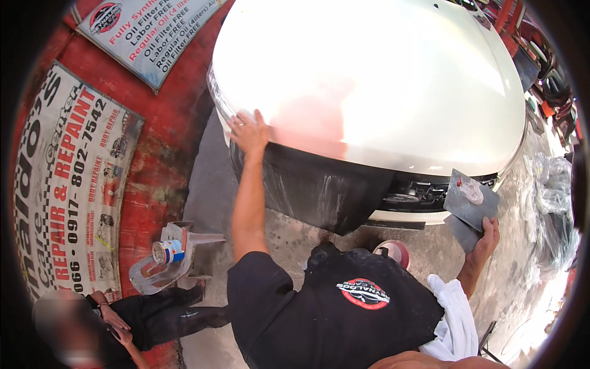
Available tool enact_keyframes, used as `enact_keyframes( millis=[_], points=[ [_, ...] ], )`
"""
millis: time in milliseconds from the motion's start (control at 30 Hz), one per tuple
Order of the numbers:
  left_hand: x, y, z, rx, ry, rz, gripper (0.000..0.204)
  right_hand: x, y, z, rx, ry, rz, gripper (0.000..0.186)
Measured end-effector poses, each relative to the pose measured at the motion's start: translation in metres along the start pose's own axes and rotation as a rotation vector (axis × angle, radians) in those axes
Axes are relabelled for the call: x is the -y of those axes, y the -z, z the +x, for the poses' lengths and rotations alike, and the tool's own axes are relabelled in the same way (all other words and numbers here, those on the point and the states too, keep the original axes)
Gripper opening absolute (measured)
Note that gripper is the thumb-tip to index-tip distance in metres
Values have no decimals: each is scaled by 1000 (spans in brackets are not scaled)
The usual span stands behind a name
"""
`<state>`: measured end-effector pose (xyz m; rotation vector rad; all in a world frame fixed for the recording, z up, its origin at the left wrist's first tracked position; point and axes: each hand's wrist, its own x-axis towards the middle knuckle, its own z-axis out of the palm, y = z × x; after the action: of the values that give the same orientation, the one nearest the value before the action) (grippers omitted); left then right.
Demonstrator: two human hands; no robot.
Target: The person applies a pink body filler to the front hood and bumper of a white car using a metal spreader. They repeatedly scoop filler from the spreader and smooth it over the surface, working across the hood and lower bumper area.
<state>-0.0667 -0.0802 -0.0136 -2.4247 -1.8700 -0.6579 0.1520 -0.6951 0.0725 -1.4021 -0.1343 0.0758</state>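
My left hand (251,130) lies on the front left corner of a white car hood (424,80), beside the headlight, fingers spread and nothing held. In my right hand (484,238), out to the right of the car's front, are two flat dark grey plates (474,200), one overlapping the other. A pale pinkish lump of paste (470,192) sits on the upper one. A pinkish area (313,120) shows on the hood near its front edge; I cannot tell if it is paste or reflection. A black sheet (326,190) hangs over the left part of the bumper.
A grey stool (178,237) with a paint-style can (167,251) stands at left. Near it sits another person in dark clothes (166,320). Signboards (92,184) line the red wall. A reddish bowl (393,252) is on the floor; plastic-wrapped things (553,197) lie at right.
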Motion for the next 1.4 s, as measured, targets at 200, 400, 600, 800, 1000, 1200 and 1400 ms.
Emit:
enact_keyframes(
  millis=[200,400,600,800,1000,1200,1400],
  points=[
    [-99,-32,-98,-158,46,-215,94,-7,-3,-2,31,0,8,10],
    [-202,32,-290,241,-449,-449,100,-5,-49,0,102,-11,1,13],
    [-116,23,-258,222,-873,-529,91,-12,-86,11,158,6,28,19],
    [39,-12,-20,13,14,-194,77,-8,-66,12,180,28,-31,20],
    [-58,-26,-43,-2,239,-326,92,-15,-27,1,71,-21,-2,9],
    [-183,0,-264,105,-239,-306,104,-8,-8,5,-35,-17,-25,10],
    [-202,36,-318,352,-667,-590,102,-2,-12,13,4,49,24,11]
  ],
)
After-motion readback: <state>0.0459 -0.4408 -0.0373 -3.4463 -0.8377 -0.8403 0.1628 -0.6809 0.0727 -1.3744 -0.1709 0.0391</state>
